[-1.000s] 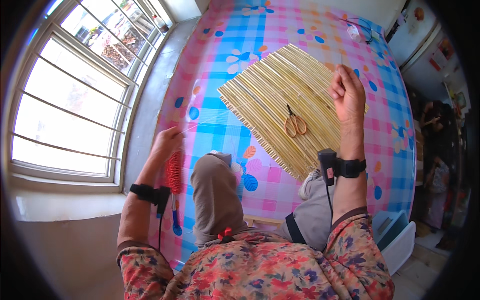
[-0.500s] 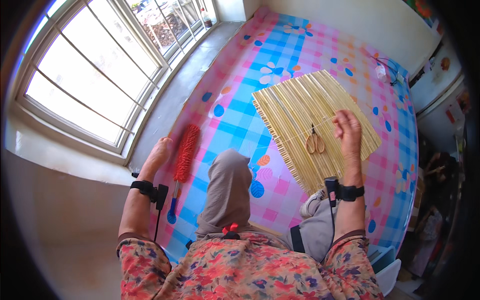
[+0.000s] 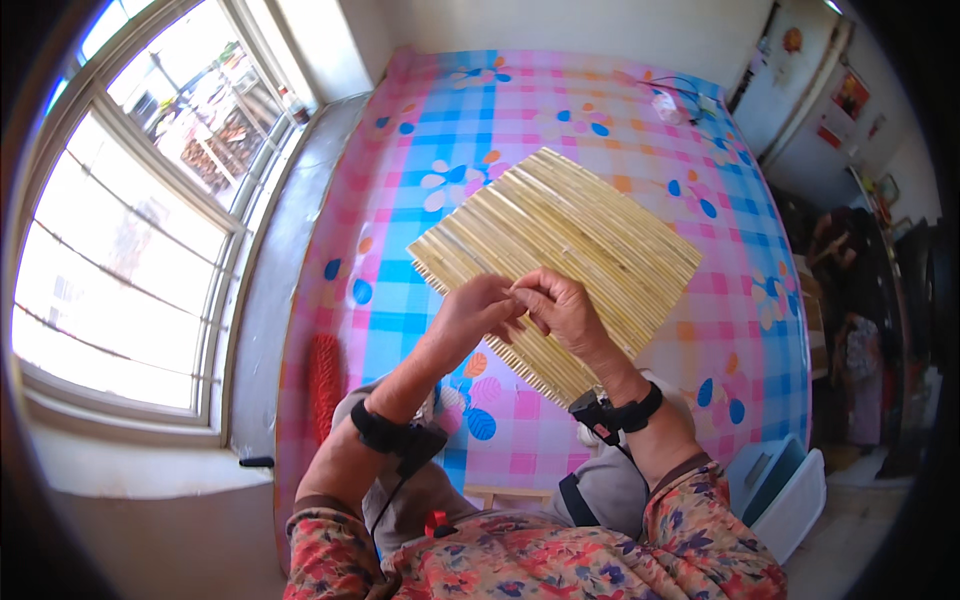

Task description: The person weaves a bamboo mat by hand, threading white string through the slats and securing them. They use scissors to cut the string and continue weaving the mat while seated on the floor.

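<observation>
- The left hand (image 3: 478,308), slightly blurred, has bent fingers meeting the right hand's fingertips; whether it grasps anything, I cannot tell.
- The right hand (image 3: 562,310) has thumb and fingers drawn together; anything between them is too small to make out.
- Dark bands with small boxes circle both wrists, the left band (image 3: 378,428) and the right band (image 3: 640,408).
- The mat of pale yellow stalks (image 3: 580,225) lies beneath and beyond the hands, its near-left edge partly hidden by them.
- Under the mat spreads a pink and blue checked cover (image 3: 430,130) with flower shapes.
- A red bristly duster (image 3: 325,385) lies on the cover, left of the left forearm.
- Farther left is a barred window (image 3: 130,260); a blue and white bin (image 3: 790,500) stands at lower right.
</observation>
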The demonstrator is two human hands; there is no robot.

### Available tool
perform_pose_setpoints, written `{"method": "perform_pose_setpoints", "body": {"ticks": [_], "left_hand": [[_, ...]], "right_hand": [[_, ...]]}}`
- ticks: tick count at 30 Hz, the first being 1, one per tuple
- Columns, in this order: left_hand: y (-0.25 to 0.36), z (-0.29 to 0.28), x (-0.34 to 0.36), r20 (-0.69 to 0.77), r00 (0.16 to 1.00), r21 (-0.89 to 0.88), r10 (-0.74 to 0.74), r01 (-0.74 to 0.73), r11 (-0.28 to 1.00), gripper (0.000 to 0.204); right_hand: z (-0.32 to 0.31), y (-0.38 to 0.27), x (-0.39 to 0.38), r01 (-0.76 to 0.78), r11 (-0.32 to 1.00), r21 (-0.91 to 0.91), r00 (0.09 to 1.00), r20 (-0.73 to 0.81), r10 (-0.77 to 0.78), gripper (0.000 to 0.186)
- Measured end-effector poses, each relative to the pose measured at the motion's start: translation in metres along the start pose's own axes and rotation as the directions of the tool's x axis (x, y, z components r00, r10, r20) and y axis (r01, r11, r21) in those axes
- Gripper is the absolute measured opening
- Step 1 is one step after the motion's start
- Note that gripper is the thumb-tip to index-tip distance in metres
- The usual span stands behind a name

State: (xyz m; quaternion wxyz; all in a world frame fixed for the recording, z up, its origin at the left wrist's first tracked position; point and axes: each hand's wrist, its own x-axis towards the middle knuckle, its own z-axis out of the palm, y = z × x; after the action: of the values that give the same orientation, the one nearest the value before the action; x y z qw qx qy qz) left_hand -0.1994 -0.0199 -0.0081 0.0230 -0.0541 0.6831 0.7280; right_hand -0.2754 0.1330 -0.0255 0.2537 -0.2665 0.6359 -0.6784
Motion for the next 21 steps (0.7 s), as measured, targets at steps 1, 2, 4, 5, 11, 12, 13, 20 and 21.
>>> {"method": "perform_pose_setpoints", "body": {"ticks": [1, 2, 4, 5, 11, 12, 13, 20, 21], "left_hand": [[-0.005, 0.000, 0.004, 0.010, 0.997, 0.069, -0.076, 0.075, 0.995, 0.022], [-0.012, 0.003, 0.007, -0.005, 1.000, 0.080, -0.013, 0.014, 0.997, 0.018], [-0.024, 0.002, 0.012, -0.012, 1.000, 0.095, 0.020, -0.018, 0.995, 0.017], [-0.030, 0.001, 0.015, -0.033, 0.999, 0.130, 0.004, 0.000, 0.992, 0.017], [-0.050, -0.022, 0.016, -0.035, 0.999, 0.142, 0.002, 0.003, 0.990, 0.009], [-0.050, -0.028, 0.017, -0.043, 0.998, 0.160, 0.034, -0.027, 0.987, 0.009], [-0.049, -0.033, 0.017, -0.047, 0.997, 0.198, 0.066, -0.055, 0.979, 0.010], [-0.037, -0.060, 0.003, -0.076, 0.997, -0.039, 0.025, -0.028, 0.999, 0.005], [-0.036, -0.064, 0.001, -0.092, 0.996, -0.044, 0.012, -0.016, 0.999, 0.004]], "right_hand": [[-0.003, 0.002, 0.000, -0.015, 0.999, -0.046, 1.000, -0.020, 0.014, 0.010], [-0.007, 0.003, 0.000, -0.073, 0.997, -0.026, 0.997, -0.001, 0.073, 0.011], [-0.010, 0.007, 0.002, -0.098, 0.994, -0.040, 0.995, 0.010, 0.098, 0.011], [-0.011, 0.009, 0.003, -0.113, 0.993, -0.046, 0.993, 0.020, 0.114, 0.011], [-0.015, 0.015, 0.012, -0.149, 0.980, -0.132, 0.988, -0.051, 0.143, 0.010], [-0.018, 0.014, 0.014, -0.149, 0.985, -0.087, 0.988, -0.055, 0.144, 0.010], [-0.019, 0.014, 0.016, -0.158, 0.986, -0.058, 0.985, -0.074, 0.154, 0.011], [-0.012, 0.010, 0.029, -0.097, 0.994, 0.041, 0.989, -0.110, 0.101, 0.009], [-0.012, 0.009, 0.030, -0.075, 0.996, 0.050, 0.991, -0.111, 0.080, 0.009]]}}
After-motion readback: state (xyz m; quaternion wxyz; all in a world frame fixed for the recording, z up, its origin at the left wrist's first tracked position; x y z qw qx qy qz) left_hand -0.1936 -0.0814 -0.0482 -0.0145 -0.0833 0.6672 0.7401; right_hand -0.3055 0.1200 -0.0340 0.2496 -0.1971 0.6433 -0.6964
